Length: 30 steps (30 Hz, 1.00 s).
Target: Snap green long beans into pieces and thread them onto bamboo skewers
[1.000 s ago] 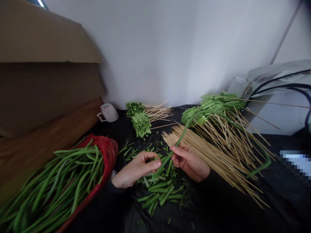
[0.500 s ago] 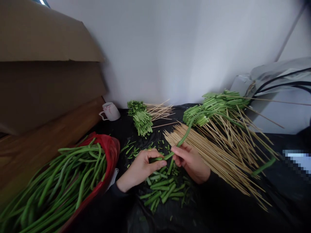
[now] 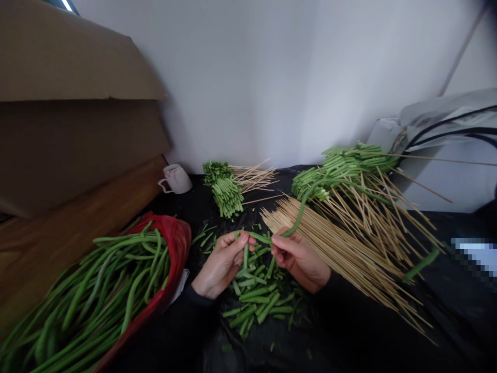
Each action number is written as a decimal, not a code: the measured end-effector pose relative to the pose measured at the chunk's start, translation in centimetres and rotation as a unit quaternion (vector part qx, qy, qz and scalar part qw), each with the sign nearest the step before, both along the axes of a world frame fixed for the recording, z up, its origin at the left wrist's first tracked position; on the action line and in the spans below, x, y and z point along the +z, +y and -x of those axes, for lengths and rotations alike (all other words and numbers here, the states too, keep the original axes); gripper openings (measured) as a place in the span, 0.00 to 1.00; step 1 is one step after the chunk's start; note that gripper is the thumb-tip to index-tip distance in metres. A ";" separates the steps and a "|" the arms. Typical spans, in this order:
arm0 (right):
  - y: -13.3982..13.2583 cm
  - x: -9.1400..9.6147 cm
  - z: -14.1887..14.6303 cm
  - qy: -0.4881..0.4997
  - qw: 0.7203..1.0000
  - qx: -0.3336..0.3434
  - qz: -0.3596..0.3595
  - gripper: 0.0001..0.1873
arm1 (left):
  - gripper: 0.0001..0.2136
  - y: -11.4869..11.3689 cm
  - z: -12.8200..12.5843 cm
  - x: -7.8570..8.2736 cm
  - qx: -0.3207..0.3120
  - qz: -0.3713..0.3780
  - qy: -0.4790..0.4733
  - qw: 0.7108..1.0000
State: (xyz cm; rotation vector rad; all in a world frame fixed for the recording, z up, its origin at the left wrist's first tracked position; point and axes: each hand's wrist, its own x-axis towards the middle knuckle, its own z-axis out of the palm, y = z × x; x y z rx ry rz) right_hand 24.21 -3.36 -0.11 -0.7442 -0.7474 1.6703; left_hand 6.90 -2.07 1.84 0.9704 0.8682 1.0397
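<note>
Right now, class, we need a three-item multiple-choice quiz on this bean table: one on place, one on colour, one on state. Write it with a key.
1. Where is the mug?
A. at the wall, beyond the bag
B. on the skewers
C. in the right hand

2. What colour is the bag holding the whole beans?
A. blue
B. red
C. white

3. What is the left hand doing?
A. lying flat
B. holding the mug
C. pinching a short piece

Key: 1 A, it lies on the far side by the wall; 2 B, red plastic shows around the beans; 3 C, its fingers close on a cut piece while the right hand holds the long bean.
</note>
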 end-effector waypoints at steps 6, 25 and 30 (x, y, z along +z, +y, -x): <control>-0.2 0.1 0.3 -0.013 1.000 -0.001 0.014 0.17 | 0.15 0.7 0.2 0.4 0.082 -0.018 -0.019 0.996; -0.1 0.3 -0.4 -0.036 0.998 0.048 0.013 0.17 | 0.19 -0.6 0.8 1.4 -0.211 -0.034 0.238 0.947; 0.2 0.3 -0.7 -0.002 1.000 0.017 0.019 0.16 | 0.23 -0.5 1.0 1.3 -0.210 -0.049 0.215 0.953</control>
